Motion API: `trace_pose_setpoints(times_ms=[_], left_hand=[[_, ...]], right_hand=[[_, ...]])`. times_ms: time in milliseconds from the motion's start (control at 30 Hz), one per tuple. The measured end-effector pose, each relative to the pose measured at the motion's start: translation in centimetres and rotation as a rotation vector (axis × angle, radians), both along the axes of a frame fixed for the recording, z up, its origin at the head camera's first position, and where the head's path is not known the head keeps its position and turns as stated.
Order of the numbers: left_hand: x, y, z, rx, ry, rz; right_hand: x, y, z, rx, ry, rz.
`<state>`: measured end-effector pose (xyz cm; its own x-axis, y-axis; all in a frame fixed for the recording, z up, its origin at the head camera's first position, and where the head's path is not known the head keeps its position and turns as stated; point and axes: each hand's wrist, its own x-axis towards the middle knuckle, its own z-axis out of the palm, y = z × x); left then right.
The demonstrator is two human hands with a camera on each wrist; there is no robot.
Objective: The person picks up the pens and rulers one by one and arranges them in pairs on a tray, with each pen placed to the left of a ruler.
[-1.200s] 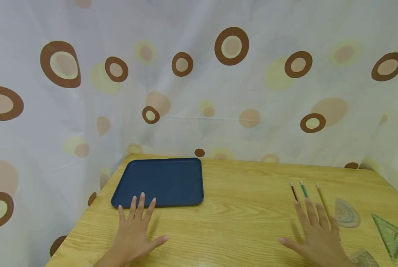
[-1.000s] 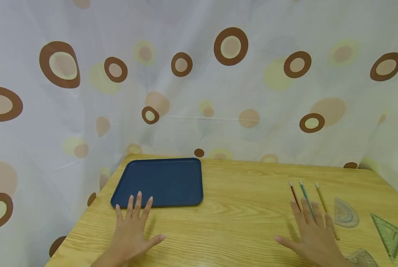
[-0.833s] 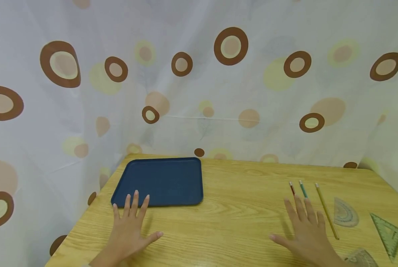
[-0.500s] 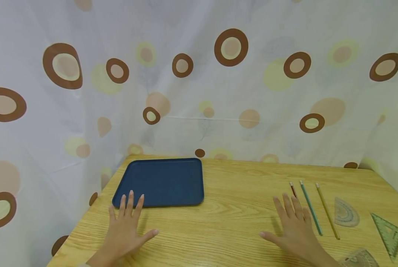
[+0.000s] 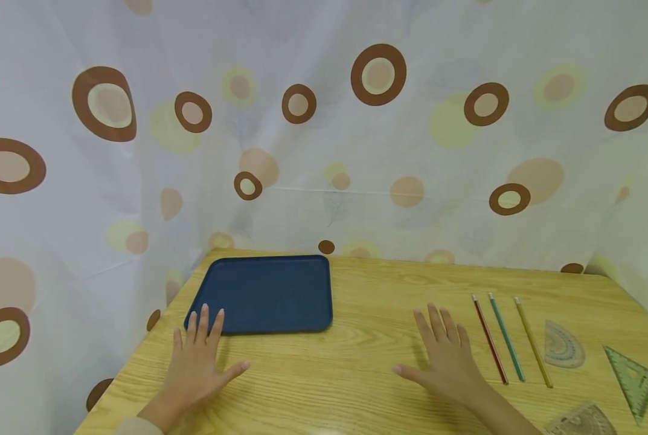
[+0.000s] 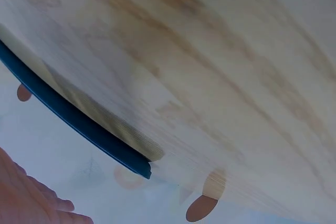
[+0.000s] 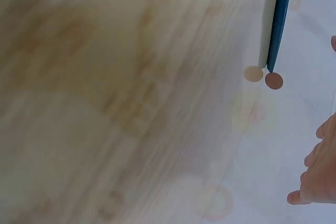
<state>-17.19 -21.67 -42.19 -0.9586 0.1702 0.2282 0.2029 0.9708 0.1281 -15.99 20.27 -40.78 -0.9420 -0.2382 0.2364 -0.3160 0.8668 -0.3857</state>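
Observation:
My left hand [image 5: 195, 365] is spread with straight fingers and holds nothing; its fingertips overlap the near edge of a dark blue tray [image 5: 269, 296] in the head view. To the right, my right hand [image 5: 445, 362] is likewise spread and holds nothing, palm toward the wooden table. Just right of it lie a red pencil [image 5: 490, 339], a teal pencil [image 5: 506, 338] and a yellow pencil [image 5: 534, 342], side by side. In the left wrist view part of the left hand [image 6: 31, 200] shows at the lower left, and the right hand [image 7: 320, 174] appears at the right wrist view's edge.
Right of the pencils lie a clear protractor [image 5: 564, 345] and a green set square [image 5: 632, 382]. Another clear protractor [image 5: 583, 421] is at the front, cut by the frame's edge. A white curtain [image 5: 324, 145] with brown rings surrounds the wooden table [image 5: 367, 362].
My right hand has moved left, off the pencils it overlapped, so all three now show in full. My left hand has drifted slightly left. Both stay spread.

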Motion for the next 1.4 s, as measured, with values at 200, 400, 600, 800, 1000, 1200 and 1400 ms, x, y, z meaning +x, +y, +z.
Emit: trace_pose_setpoints(times_ms=[200,400,600,800,1000,1200,1400], left_hand=[[-0.3,-0.7,0.1,-0.015,0.016,0.002],[-0.7,-1.5,0.1,0.013,-0.004,-0.012],[-1.3,-2.5,0.0,0.014,0.0,0.005],[-1.6,-3.2,-0.1,0.029,-0.003,0.011],[-2.4,-4.1,-0.5,0.029,0.002,-0.001],[-3.4,-4.9,-0.8,0.029,0.012,-0.011],[-3.9,-5.5,-0.9,0.026,0.004,-0.017]], right_hand=[[-0.9,-1.6,0.2,0.009,0.0,0.015],[-1.7,-2.8,0.3,-0.009,-0.04,0.022],[-2.8,-4.2,0.1,-0.009,-0.051,0.049],[-3.8,-5.8,-0.1,0.017,-0.06,0.073],[-4.5,-7.4,-0.1,0.015,-0.082,0.097],[-5.3,-9.2,-0.1,0.037,-0.083,0.11],[-6.2,-10.6,-0.3,0.059,-0.096,0.113]])
